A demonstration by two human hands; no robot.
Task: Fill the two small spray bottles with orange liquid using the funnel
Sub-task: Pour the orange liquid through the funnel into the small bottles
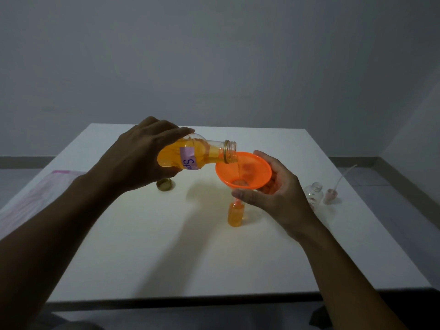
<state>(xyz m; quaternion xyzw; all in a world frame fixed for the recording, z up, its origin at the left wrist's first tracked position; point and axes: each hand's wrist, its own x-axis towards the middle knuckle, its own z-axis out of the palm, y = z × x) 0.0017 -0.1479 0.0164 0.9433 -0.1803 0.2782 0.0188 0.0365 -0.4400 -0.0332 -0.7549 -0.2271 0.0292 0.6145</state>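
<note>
Funnel (243,171) sits in the small bottle (236,214) on the bench (142,246), my right hand (273,198) pinching its rim to steady it while my left hand (142,154), wrapped round the big bottle (190,154), tips liquid in.

The left hand (145,153) tips a large bottle (190,154) (lilac label) over an orange funnel (244,171), steadied by the right hand (278,194), in a small bottle (236,214) on the tabletop (166,246).

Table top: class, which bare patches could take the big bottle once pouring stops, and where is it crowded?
Free: the near table between both forearms, and the far strip behind the gold cap. Crowded: the middle, where the left hand tilts the big bottle over the funnel and small bottle, and the right edge by the empty spray bottle.
</note>
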